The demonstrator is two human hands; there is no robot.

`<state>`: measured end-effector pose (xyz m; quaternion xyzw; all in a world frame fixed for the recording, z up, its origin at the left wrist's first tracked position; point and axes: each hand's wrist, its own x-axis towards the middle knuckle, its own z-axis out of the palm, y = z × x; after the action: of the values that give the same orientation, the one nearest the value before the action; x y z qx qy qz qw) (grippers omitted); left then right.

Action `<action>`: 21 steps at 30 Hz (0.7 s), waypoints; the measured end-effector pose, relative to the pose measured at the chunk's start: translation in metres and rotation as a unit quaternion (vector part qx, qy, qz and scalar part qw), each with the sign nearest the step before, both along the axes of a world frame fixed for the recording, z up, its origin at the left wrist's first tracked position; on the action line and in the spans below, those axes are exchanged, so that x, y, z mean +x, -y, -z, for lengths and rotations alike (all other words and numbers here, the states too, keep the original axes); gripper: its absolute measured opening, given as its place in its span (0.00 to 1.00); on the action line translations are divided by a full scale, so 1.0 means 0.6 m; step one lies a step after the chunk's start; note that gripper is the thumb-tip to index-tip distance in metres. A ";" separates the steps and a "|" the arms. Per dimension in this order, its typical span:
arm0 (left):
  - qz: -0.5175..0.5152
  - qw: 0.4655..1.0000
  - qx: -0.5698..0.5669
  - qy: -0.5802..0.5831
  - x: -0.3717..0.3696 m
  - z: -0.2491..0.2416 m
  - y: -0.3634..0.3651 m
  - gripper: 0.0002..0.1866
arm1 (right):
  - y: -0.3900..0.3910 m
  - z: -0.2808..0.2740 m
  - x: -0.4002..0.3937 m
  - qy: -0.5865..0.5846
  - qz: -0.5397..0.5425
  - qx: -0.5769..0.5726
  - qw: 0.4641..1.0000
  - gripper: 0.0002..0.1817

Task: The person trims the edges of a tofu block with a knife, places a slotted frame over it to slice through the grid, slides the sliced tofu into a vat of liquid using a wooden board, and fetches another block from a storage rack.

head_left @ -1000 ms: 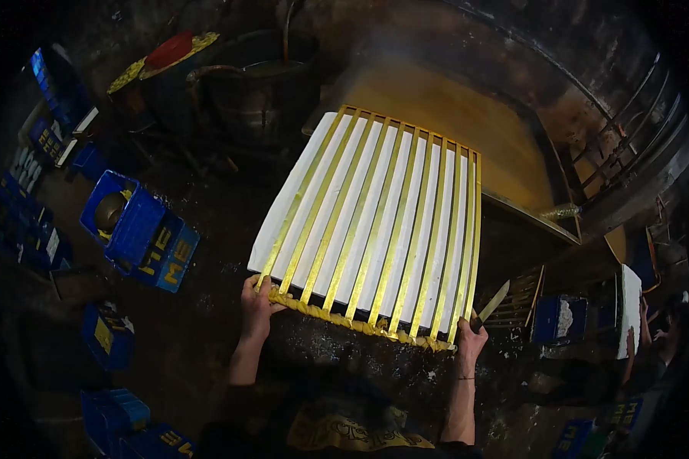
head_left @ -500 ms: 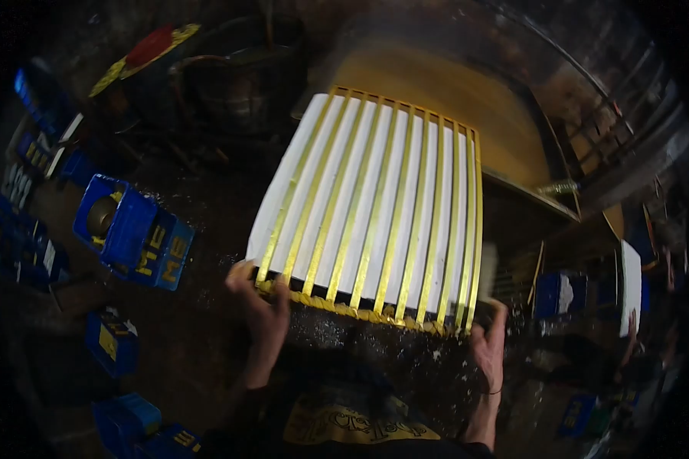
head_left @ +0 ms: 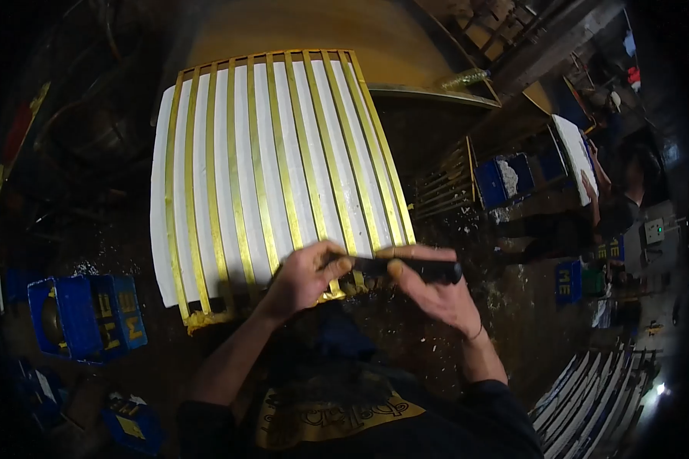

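In front of me lies a slatted yellow frame (head_left: 273, 183) with a flat white sheet (head_left: 159, 199) showing between and beside its slats. Ragged yellow material hangs along its near edge. Above that edge, my right hand (head_left: 436, 294) is closed around a black, rod-like handle (head_left: 429, 268). My left hand (head_left: 308, 277) pinches the narrower left end of the same piece, its thumb and fingertips pressed together there. What lies inside the left fingers is hidden. Neither hand grips the frame.
Behind the frame is a large brown-topped surface (head_left: 314, 27) with a plastic bottle (head_left: 465, 78) at its edge. Blue crates (head_left: 73, 317) stand at left and right. A co-worker's hands hold a white board (head_left: 573, 157) at right, above slatted racks (head_left: 589, 398).
Both hands have let go of the frame's near corners and come together on the black handle. The view has shifted, so the frame now sits farther left.
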<state>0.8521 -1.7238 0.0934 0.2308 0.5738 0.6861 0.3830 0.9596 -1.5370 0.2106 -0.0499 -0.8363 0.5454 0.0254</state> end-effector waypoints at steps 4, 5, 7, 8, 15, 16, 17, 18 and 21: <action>-0.239 0.825 -0.191 -0.474 -0.125 0.001 -0.029 0.30 | -0.106 0.039 -0.203 -0.252 0.065 0.190 0.947 0.09; -0.218 0.791 -0.244 -0.517 -0.154 0.007 -0.021 0.32 | -0.112 0.017 -0.273 -0.204 0.128 0.038 0.970 0.07; -0.161 0.733 -0.334 -0.571 -0.199 0.032 -0.003 0.39 | -0.194 0.052 -0.427 -0.266 0.099 0.159 0.945 0.12; -0.166 0.732 -0.339 -0.567 -0.209 0.032 -0.001 0.39 | -0.213 0.061 -0.494 -0.319 0.083 0.233 0.915 0.12; -0.148 0.695 -0.373 -0.597 -0.216 0.062 0.007 0.41 | -0.272 0.125 -0.782 -0.226 -0.002 0.458 0.860 0.16; -0.146 0.698 -0.373 -0.594 -0.216 0.065 0.006 0.41 | -0.278 0.130 -0.782 -0.221 -0.003 0.459 0.861 0.16; -0.150 0.697 -0.373 -0.594 -0.218 0.067 0.006 0.41 | -0.275 0.119 -0.770 -0.227 -0.024 0.426 0.876 0.17; -0.153 0.695 -0.371 -0.596 -0.217 0.063 0.006 0.41 | -0.272 0.111 -0.752 -0.232 -0.043 0.392 0.889 0.18; -0.136 0.707 -0.386 -0.576 -0.217 0.046 0.004 0.43 | -0.256 0.107 -0.633 -0.217 -0.031 0.383 0.897 0.17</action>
<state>0.7217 -1.7261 0.0657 0.3331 0.9227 0.1832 -0.0641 0.5800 -1.3835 0.1462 0.1088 -0.9555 0.1804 0.2065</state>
